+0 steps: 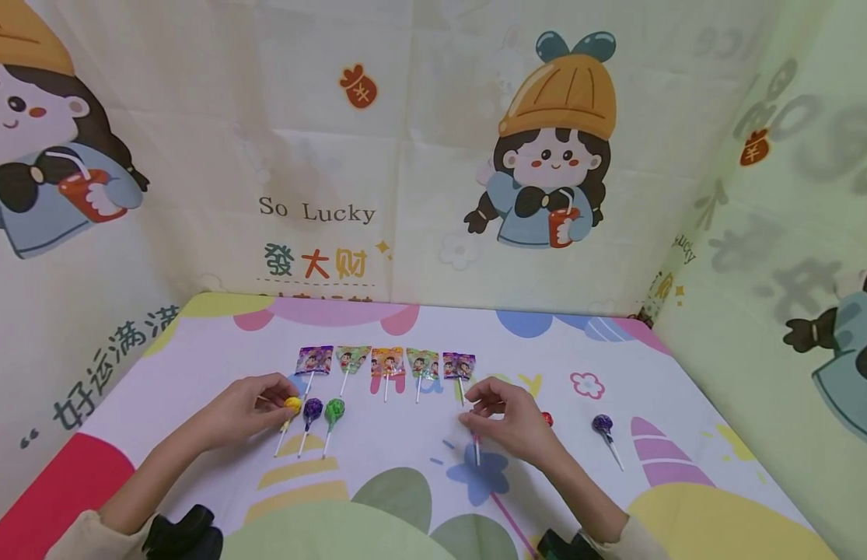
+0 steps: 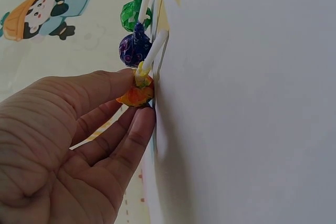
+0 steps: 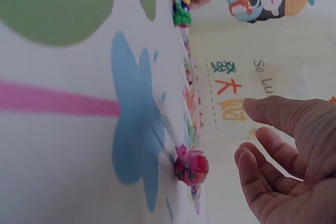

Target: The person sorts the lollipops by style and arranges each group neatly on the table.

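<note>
My left hand [image 1: 284, 400] pinches the head of a yellow lollipop [image 1: 293, 404] lying on the table cloth [image 1: 405, 443]. The left wrist view shows thumb and forefinger of this hand [image 2: 138, 94] on either side of that yellow lollipop [image 2: 134, 97]. A purple lollipop [image 1: 312, 408] and a green lollipop [image 1: 334, 409] lie in a row right of it. My right hand [image 1: 475, 406] hovers over a white stick [image 1: 477, 449]. In the right wrist view a red lollipop [image 3: 191, 165] lies on the cloth, and the right hand [image 3: 247, 129] is beside it with fingers loosely curled, not touching.
Several flat wrapped lollipops [image 1: 387, 362] lie in a row further back. Another red lollipop [image 1: 547, 419] peeks out behind my right hand, and a second purple one [image 1: 602, 425] lies to the right. Printed cloth walls [image 1: 419, 155] close off the back and both sides.
</note>
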`<action>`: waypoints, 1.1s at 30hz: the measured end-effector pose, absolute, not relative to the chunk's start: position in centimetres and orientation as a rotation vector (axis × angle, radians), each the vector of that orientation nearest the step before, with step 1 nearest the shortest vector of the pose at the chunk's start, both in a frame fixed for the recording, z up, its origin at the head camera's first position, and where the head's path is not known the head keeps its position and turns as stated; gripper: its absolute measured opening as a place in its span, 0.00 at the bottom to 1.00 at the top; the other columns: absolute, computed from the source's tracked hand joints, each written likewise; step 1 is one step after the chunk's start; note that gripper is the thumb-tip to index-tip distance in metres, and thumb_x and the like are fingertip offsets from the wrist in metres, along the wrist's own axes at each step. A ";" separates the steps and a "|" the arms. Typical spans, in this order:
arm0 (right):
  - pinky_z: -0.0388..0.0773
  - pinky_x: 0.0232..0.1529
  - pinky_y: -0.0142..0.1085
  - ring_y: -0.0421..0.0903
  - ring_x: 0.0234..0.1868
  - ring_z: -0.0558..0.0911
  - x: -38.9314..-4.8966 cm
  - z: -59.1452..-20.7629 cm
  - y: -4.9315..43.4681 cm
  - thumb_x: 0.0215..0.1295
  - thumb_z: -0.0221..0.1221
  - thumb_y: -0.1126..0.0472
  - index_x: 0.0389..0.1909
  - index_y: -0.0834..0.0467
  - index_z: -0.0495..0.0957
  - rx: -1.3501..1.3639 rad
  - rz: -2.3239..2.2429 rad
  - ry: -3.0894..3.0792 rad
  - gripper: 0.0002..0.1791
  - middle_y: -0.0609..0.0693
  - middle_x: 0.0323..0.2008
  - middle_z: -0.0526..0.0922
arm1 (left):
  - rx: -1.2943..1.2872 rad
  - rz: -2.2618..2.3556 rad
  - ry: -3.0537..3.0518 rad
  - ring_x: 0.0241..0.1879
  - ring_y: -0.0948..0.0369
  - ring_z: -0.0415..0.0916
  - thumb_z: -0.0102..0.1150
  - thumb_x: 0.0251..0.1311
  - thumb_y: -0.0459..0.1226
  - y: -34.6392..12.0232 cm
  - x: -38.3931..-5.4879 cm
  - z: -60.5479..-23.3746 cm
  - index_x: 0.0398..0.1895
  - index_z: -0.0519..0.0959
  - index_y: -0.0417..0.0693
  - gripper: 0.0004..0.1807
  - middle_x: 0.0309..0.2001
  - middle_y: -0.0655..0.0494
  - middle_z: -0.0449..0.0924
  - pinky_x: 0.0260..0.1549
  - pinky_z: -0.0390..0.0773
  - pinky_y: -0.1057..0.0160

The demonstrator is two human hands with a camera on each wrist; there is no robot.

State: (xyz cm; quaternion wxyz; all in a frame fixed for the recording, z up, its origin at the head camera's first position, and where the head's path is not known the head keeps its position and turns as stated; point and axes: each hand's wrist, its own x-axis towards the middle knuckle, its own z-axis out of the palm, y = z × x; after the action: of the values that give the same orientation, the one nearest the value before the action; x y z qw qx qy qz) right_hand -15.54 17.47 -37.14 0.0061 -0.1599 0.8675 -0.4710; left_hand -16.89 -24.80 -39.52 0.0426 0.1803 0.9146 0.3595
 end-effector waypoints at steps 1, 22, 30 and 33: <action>0.82 0.41 0.32 0.43 0.35 0.82 -15.6 -37.2 17.7 0.58 0.74 0.61 0.43 0.64 0.81 -0.493 -1.477 2.717 0.17 0.48 0.34 0.84 | 0.551 1.099 2.798 0.40 0.62 0.77 0.70 0.63 0.39 -24.8 -16.9 -39.5 0.44 0.81 0.47 0.10 0.38 0.60 0.82 0.42 0.83 0.66; 0.80 0.38 0.28 0.44 0.36 0.81 -16.0 -38.6 19.0 0.56 0.75 0.62 0.41 0.61 0.82 -0.372 -1.450 2.701 0.15 0.50 0.35 0.84 | 0.519 1.089 2.787 0.40 0.61 0.77 0.70 0.63 0.39 -24.7 -17.0 -39.5 0.45 0.81 0.47 0.11 0.39 0.59 0.82 0.42 0.83 0.66; 0.80 0.38 0.28 0.44 0.36 0.80 -16.3 -39.0 19.0 0.57 0.75 0.61 0.42 0.59 0.81 -0.356 -1.384 2.711 0.15 0.48 0.34 0.83 | 0.517 1.089 2.791 0.40 0.61 0.77 0.70 0.63 0.39 -24.8 -17.0 -39.5 0.45 0.81 0.47 0.11 0.39 0.59 0.81 0.42 0.82 0.67; 0.80 0.38 0.28 0.44 0.36 0.80 -16.3 -39.2 19.0 0.57 0.75 0.61 0.42 0.58 0.81 -0.333 -1.362 2.704 0.15 0.47 0.34 0.83 | 0.524 1.092 2.787 0.40 0.61 0.76 0.70 0.63 0.39 -24.8 -17.0 -39.5 0.45 0.81 0.47 0.11 0.39 0.60 0.81 0.41 0.82 0.68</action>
State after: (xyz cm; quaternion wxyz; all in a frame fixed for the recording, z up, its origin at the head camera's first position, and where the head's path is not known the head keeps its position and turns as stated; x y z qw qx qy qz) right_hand -16.28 18.98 -39.22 0.0479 -0.1092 0.8867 -0.4467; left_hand -17.01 -24.79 -39.49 0.0513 0.1723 0.9159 0.3588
